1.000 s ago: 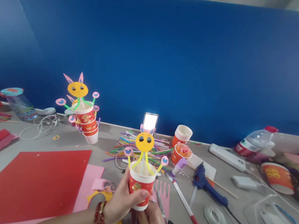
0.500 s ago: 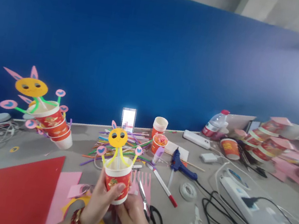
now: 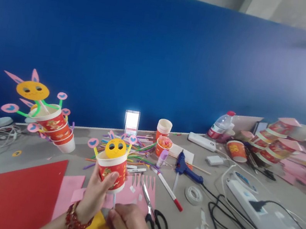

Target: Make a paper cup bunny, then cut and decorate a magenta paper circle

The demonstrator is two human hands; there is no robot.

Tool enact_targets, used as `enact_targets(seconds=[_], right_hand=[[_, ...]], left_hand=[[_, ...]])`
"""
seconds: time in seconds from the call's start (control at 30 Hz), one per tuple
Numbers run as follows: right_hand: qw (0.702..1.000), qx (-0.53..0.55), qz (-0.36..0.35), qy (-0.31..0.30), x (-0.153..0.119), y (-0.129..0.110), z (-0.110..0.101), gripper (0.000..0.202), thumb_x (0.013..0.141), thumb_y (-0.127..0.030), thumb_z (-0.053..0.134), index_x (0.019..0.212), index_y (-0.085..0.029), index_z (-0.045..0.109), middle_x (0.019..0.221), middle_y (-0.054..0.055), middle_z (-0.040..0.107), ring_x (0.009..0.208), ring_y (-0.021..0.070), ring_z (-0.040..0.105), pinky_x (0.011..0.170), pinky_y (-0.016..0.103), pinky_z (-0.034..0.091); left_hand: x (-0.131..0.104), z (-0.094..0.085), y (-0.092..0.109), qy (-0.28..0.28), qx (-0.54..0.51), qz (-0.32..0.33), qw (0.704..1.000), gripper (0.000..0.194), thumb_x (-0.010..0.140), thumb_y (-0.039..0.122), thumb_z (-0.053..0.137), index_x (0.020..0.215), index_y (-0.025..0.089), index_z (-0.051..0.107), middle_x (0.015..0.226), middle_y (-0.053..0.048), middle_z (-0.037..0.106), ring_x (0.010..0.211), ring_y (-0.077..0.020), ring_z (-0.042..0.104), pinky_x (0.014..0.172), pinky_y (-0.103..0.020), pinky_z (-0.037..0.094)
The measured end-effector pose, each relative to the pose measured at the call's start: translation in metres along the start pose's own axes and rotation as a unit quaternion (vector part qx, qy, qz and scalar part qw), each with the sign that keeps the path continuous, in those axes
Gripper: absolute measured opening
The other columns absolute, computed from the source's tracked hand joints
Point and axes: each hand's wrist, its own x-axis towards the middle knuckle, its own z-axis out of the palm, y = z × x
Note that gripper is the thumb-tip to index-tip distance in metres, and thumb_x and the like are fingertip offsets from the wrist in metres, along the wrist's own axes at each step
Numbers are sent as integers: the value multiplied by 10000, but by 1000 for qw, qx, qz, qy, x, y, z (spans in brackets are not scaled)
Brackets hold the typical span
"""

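My left hand (image 3: pixel 98 190) is wrapped round a red and white paper cup (image 3: pixel 113 174), which tilts slightly. A yellow smiling face (image 3: pixel 115 147) with pink ears sits low at the cup's mouth, between two yellow arms that end in pink discs with blue hearts. Under the cup, a pale stick (image 3: pixel 114 200) comes out of the bottom, and my right hand (image 3: pixel 126 219) pinches its lower end. Just right of my right hand lie black-handled scissors (image 3: pixel 151 210) on pink paper (image 3: pixel 140 192).
Similar decorated cups (image 3: pixel 60 126) stand at the left behind red card (image 3: pixel 11 192). Coloured pipe cleaners (image 3: pixel 142 146) lie at the back. To the right are a blue glue gun (image 3: pixel 186 169), a tape roll (image 3: pixel 193 195), black cable and a power strip (image 3: pixel 259 212).
The yellow face has sunk down into the cup, and its arms are lower. The cup has shifted left and up. My right hand has moved down from the cup's base, with the stick now showing.
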Motion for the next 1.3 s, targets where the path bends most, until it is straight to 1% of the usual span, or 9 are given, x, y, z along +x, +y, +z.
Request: enact_targets(seconds=[0.17, 0.3, 0.43, 0.6, 0.7, 0.9, 1.1, 1.2, 1.3], right_hand=[[999, -51, -13, -2, 1, -1, 0, 707, 960, -677, 185, 719, -160, 604, 618, 69, 662, 540, 146, 631, 515, 204, 433], [998, -52, -20, -4, 0, -2, -1, 674, 977, -641, 209, 754, -162, 627, 613, 60, 657, 541, 143, 618, 518, 203, 425], [999, -28, -32, 11, 0, -1, -2, 633, 988, -612, 234, 711, -170, 592, 609, 45, 630, 540, 135, 582, 522, 208, 410], [996, 17, -37, 76, 2, 4, -5, 612, 968, -629, 288, 685, -165, 568, 603, 43, 605, 539, 142, 543, 530, 230, 404], [993, 24, -58, 97, 3, 6, -8, 606, 957, -636, 312, 704, -158, 585, 624, 42, 595, 558, 149, 526, 535, 238, 405], [990, 14, -87, 106, 3, 5, -10, 575, 962, -599, 338, 760, -153, 638, 718, 61, 640, 656, 181, 562, 606, 255, 444], [991, 47, -55, 115, 5, 13, -12, 531, 942, -587, 399, 651, -178, 574, 563, 26, 561, 485, 143, 479, 481, 245, 367], [990, 48, -50, 126, 7, 18, -16, 489, 946, -542, 428, 642, -183, 562, 580, 29, 565, 516, 154, 505, 505, 253, 376], [989, 43, -60, 130, 9, 19, -21, 449, 954, -514, 433, 684, -180, 565, 608, 21, 563, 547, 155, 511, 534, 256, 385]], left_hand=[[9, -1, 20, -7, 0, 38, 999, 557, 752, 452, 748, 1196, 184, 542, 811, -64, 714, 698, -226, 697, 644, -332, 570], [10, -1, 23, -8, 1, 49, 999, 568, 742, 469, 753, 1188, 181, 547, 804, -71, 716, 695, -228, 696, 634, -327, 566], [3, 1, 12, -18, -8, 25, 999, 547, 777, 441, 734, 1218, 196, 523, 853, -74, 720, 729, -220, 700, 669, -334, 568], [-12, 5, -12, -40, 13, -10, 999, 588, 756, 392, 770, 1240, 207, 492, 1041, -107, 704, 885, -228, 692, 739, -308, 561], [-15, 6, -22, -60, 17, -13, 998, 591, 745, 378, 781, 1229, 200, 493, 1032, -102, 703, 836, -210, 690, 729, -293, 554], [-16, 4, -24, -100, 6, -19, 995, 498, 780, 412, 741, 1165, 185, 520, 874, -73, 711, 735, -199, 678, 679, -298, 548], [-20, 7, -26, -86, 12, -15, 996, 628, 725, 398, 793, 1257, 218, 513, 964, -63, 693, 825, -202, 659, 771, -311, 541], [-20, 7, -30, -92, 19, -9, 996, 598, 732, 390, 788, 1252, 230, 539, 1050, -71, 680, 910, -218, 645, 841, -329, 525], [-17, 6, -34, -73, 22, -11, 997, 587, 731, 402, 789, 1244, 228, 560, 1106, -82, 670, 981, -235, 630, 887, -337, 501]])
